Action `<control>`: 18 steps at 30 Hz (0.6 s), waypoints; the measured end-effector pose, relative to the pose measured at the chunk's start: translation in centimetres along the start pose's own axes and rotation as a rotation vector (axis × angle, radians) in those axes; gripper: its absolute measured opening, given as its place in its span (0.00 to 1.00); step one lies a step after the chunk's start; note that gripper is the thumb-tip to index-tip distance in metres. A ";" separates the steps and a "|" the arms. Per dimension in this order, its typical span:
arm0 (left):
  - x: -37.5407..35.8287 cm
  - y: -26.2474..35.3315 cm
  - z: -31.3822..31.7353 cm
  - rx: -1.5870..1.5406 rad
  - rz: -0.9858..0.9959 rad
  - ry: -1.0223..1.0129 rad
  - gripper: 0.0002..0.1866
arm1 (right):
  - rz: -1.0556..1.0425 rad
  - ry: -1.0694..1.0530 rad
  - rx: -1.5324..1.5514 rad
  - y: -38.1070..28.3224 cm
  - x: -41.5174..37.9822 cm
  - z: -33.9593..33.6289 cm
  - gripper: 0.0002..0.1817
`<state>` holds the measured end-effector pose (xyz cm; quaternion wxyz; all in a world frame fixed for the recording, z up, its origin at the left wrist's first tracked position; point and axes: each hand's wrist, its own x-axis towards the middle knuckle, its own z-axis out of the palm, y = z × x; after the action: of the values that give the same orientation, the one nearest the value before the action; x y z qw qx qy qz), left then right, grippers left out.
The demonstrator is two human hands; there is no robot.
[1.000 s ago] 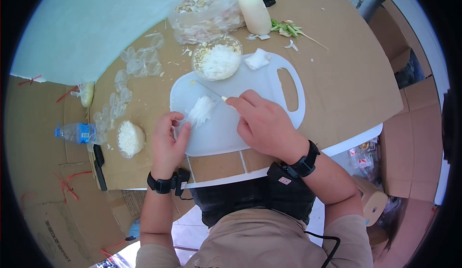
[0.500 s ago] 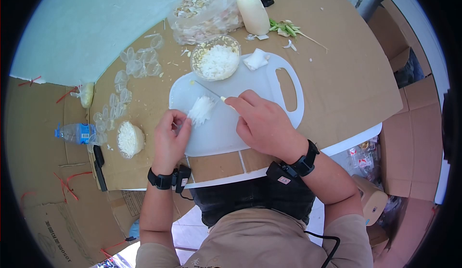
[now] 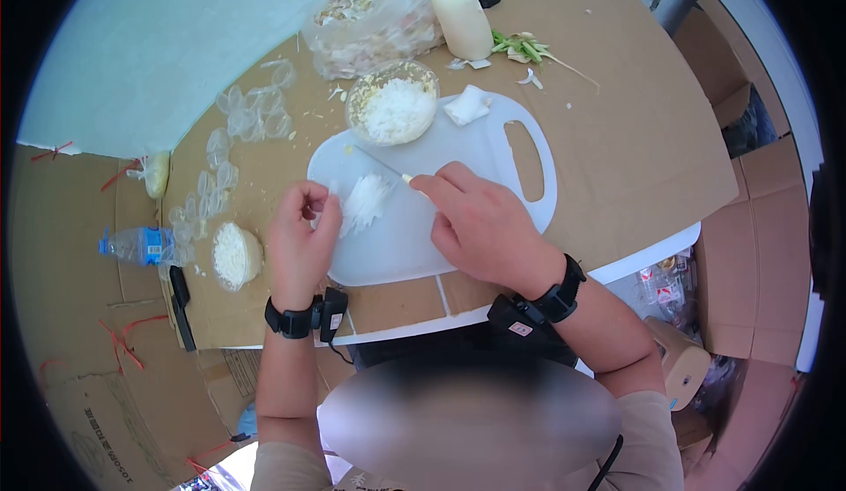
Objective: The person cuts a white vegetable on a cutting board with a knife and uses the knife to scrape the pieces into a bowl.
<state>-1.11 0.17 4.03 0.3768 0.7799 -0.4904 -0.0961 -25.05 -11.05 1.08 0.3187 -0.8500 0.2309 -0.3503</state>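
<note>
On a white cutting board (image 3: 414, 249) lies a small heap of thin white radish strips (image 3: 368, 202). My right hand (image 3: 480, 218) is closed round the pale handle of a knife (image 3: 388, 168), whose blade points up and left over the board. My left hand (image 3: 304, 231) is pinched at the board's left edge, beside the strips; a small white piece seems to show at its fingertips, too small to make out. A clear bowl of chopped white pieces (image 3: 397, 114) stands at the board's top edge, with a white radish chunk (image 3: 468, 105) to its right.
A plastic bag of scraps (image 3: 370, 28), a large white radish (image 3: 463, 22) and green trimmings (image 3: 522, 48) lie at the back. To the left are clear plastic cups (image 3: 256, 112), a small bowl of white bits (image 3: 236, 256) and a water bottle (image 3: 141, 245).
My left hand has moved slightly left and up, away from the strips, and its fingers have curled. The right hand and knife have barely moved.
</note>
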 end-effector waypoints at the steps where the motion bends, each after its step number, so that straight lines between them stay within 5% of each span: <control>1: 0.3 0.8 0.2 0.032 0.043 -0.016 0.05 | 0.002 0.004 0.000 0.1 0.0 0.0 0.23; 5: 0.9 1.9 1.1 0.206 0.091 -0.154 0.06 | 0.005 0.020 -0.003 0.3 -0.1 0.2 0.24; 11: 0.1 0.4 2.1 -0.010 0.206 -0.054 0.14 | -0.008 0.013 0.015 0.1 -0.1 0.2 0.24; 13: -0.3 1.6 2.3 0.234 0.390 -0.095 0.19 | 0.005 0.013 0.003 0.1 -0.2 0.2 0.24; 18: 0.4 1.3 3.4 0.227 0.361 -0.108 0.20 | -0.009 0.021 -0.016 0.2 -0.3 0.3 0.25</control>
<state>-3.56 -2.14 2.67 0.2710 0.7105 -0.6493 -0.0127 -25.06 -10.90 0.66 0.3078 -0.8497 0.2332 -0.3590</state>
